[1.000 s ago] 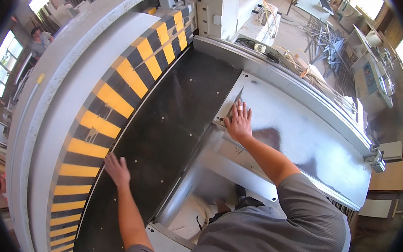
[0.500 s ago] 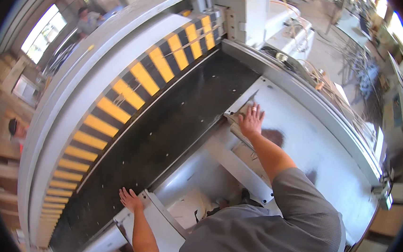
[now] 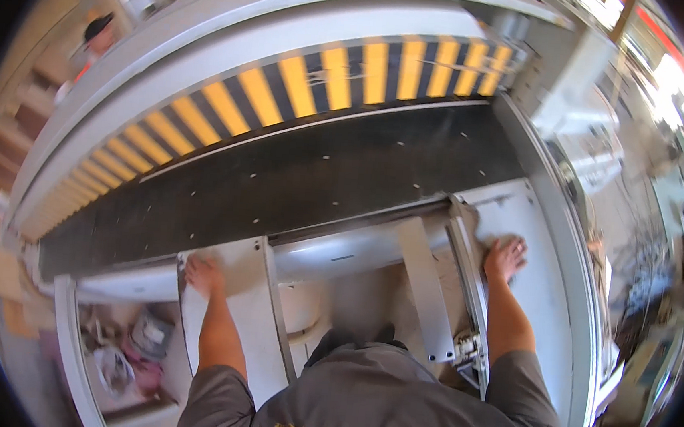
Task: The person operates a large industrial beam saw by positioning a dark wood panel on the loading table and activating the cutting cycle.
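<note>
My left hand rests on a narrow pale metal panel, near its far left corner. Its fingers lie flat, slightly blurred, with nothing in them. Out to the right, my right hand is spread on a wider pale metal plate, beside the plate's left edge. Beyond both hands runs the long black bed of a large machine, dotted with small white marks. Above the bed hangs a beam with yellow and black stripes.
Between the two panels is an open gap with a metal crossbar. A lower bay at the left holds a clear plastic bag and other items. A raised rail borders the right plate. Another person is beyond the machine, far left.
The view has turned, so the bed lies more level. My left hand has shifted from the bed's edge onto the narrow panel. My right hand has moved farther in on the wide plate.
</note>
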Demonstrator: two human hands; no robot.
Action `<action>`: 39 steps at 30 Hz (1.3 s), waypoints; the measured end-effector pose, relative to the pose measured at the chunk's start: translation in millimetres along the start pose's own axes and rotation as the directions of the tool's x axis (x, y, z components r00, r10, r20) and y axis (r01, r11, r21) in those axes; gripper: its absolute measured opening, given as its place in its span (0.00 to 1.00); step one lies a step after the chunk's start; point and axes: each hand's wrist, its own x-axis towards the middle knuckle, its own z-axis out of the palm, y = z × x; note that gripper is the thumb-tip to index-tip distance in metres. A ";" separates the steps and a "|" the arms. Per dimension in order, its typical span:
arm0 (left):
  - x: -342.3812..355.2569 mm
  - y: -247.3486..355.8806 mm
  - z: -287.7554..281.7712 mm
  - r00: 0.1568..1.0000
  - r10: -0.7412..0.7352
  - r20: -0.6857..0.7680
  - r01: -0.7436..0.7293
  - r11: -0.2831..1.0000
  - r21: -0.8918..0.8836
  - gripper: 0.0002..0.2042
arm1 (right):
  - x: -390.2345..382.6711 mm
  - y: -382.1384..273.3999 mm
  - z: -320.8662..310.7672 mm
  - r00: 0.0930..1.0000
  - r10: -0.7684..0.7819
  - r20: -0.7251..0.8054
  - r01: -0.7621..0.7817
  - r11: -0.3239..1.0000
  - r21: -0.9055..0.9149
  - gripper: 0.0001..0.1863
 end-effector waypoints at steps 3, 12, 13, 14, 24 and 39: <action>4.2 -15.2 3.4 0.999 -0.050 -0.019 0.052 0.995 0.083 0.28 | -1.3 -6.8 7.2 1.000 0.007 -0.015 -0.008 0.999 -0.044 0.42; -0.9 -14.9 -3.2 0.998 -0.057 -0.011 0.057 0.998 -0.011 0.28 | 26.2 -6.4 39.5 0.946 0.319 -0.047 -0.322 0.924 -0.208 0.44; -1.5 -14.9 -6.7 0.998 -0.065 -0.012 0.065 0.998 -0.027 0.27 | 13.2 -17.5 25.5 0.951 0.308 -0.007 -0.300 0.921 -0.249 0.45; -0.3 -9.3 -7.1 0.996 -0.086 -0.023 0.086 0.996 -0.030 0.27 | 23.1 -11.6 31.9 0.941 0.335 -0.048 -0.338 0.917 -0.211 0.45; -1.9 1.0 -10.8 0.994 -0.107 -0.011 0.106 0.993 -0.050 0.27 | 31.0 -4.0 39.5 0.922 0.376 -0.095 -0.388 0.903 -0.184 0.38; 1.0 3.9 -19.6 0.993 -0.113 -0.020 0.112 0.992 -0.058 0.28 | 61.7 19.4 88.0 0.903 0.382 -0.198 -0.419 0.885 -0.202 0.42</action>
